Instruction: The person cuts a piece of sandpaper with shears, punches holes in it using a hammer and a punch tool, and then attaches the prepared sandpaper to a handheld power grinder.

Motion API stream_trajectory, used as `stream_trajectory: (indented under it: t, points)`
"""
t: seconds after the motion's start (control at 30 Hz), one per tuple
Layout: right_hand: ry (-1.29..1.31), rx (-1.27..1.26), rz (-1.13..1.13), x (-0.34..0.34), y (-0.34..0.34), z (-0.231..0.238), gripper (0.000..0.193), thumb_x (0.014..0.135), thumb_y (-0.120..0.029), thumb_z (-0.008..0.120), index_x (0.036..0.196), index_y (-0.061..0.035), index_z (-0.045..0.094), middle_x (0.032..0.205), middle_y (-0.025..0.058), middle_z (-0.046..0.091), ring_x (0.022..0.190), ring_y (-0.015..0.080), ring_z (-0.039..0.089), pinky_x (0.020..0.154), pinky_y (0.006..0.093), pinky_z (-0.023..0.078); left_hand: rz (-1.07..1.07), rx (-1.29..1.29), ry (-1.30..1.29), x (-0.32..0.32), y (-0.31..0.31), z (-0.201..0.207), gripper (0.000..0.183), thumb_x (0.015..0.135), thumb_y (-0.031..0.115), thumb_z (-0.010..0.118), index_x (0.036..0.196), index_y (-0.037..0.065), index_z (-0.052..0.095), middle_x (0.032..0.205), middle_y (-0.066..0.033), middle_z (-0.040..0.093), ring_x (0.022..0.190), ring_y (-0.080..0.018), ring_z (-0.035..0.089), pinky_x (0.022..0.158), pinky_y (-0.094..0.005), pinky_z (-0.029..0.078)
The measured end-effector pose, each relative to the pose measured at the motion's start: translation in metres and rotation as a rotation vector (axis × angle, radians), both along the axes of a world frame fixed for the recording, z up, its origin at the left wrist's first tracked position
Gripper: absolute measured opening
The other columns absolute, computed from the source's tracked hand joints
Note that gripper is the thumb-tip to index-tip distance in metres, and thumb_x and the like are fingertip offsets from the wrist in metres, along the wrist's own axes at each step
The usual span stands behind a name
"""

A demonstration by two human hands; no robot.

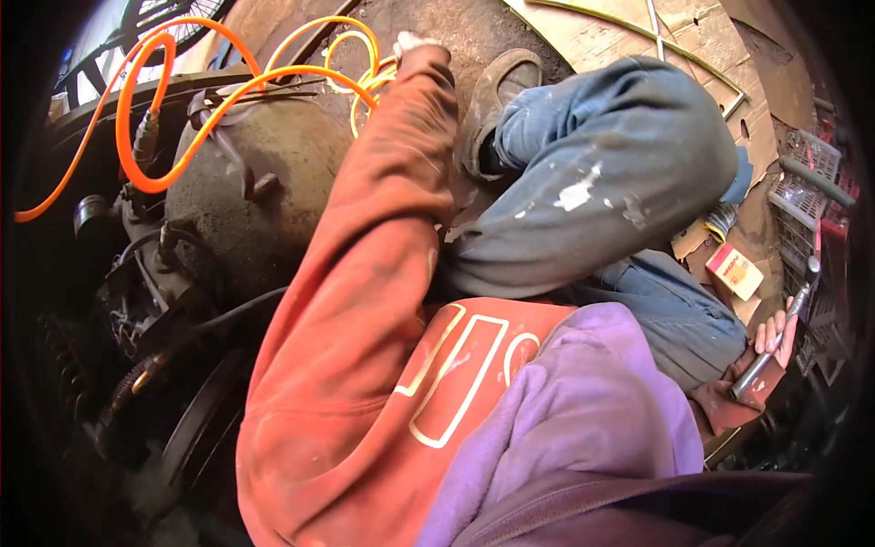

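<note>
My left arm, in an orange sleeve, stretches to the top middle. At its end my left hand [415, 42] rests close to the coils of an orange hose [292, 71]. Its fingers are too small and partly hidden to tell whether they grip anything. At the far right my right hand [773, 335] is closed on a long metal ratchet wrench [758, 372], whose head points up and away. My bent legs in blue jeans [620, 155] lie between the two hands. A red and white small box [735, 271] sits beside my right knee.
On the left stands a dirty rounded metal tank [273, 169], with hoses and dark machine parts around it. A cardboard sheet [602, 36] covers the floor at the top right, a thin bent rod [679, 50] on it. Plastic crates [807, 173] stand at the right edge.
</note>
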State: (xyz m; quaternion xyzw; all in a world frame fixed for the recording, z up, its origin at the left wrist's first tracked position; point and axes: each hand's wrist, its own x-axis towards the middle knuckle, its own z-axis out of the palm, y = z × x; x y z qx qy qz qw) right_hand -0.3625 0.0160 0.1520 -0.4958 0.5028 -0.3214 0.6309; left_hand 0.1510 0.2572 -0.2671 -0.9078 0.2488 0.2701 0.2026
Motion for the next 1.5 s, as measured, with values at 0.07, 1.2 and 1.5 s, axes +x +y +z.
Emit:
stream_trajectory:
  t: [0.07, 1.2, 1.5]
  points:
    - [0.074, -0.041, -0.081, -0.020, 0.003, 0.005, 0.036, 0.105, -0.015, 0.035, 0.134, 0.0053, 0.035, 0.081, 0.0024, 0.041, 0.049, 0.0070, 0.038, 0.046, 0.0210, 0.042, 0.082, 0.051, -0.045, -0.041, -0.031, 0.018, 0.032, 0.094, 0.031, 0.050, 0.118, 0.022, 0.068, 0.119, 0.0001, 0.065, 0.121, -0.0262, 0.052, 0.086, -0.0503, 0.036]
    - [0.291, -0.048, -0.193, -0.070, -0.087, -0.033, 0.034, 0.102, -0.016, 0.043, 0.130, 0.0037, 0.040, 0.078, 0.0014, 0.043, 0.049, 0.0063, 0.040, 0.045, 0.0208, 0.040, -0.321, 0.297, 0.475, -0.006, 0.071, 0.015, 0.041, 0.091, 0.034, 0.048, 0.124, 0.013, 0.059, 0.130, -0.0117, 0.058, 0.125, -0.0291, 0.050, 0.105, -0.0448, 0.039]
    - [0.397, -0.091, -0.193, -0.088, -0.110, -0.050, 0.034, 0.101, -0.016, 0.045, 0.129, 0.0032, 0.041, 0.077, 0.0011, 0.043, 0.049, 0.0061, 0.040, 0.044, 0.0207, 0.040, -0.396, 0.225, 0.340, -0.002, 0.041, 0.040, 0.036, 0.090, 0.028, 0.049, 0.121, 0.012, 0.060, 0.123, -0.0131, 0.061, 0.119, -0.0309, 0.054, 0.099, -0.0450, 0.043]
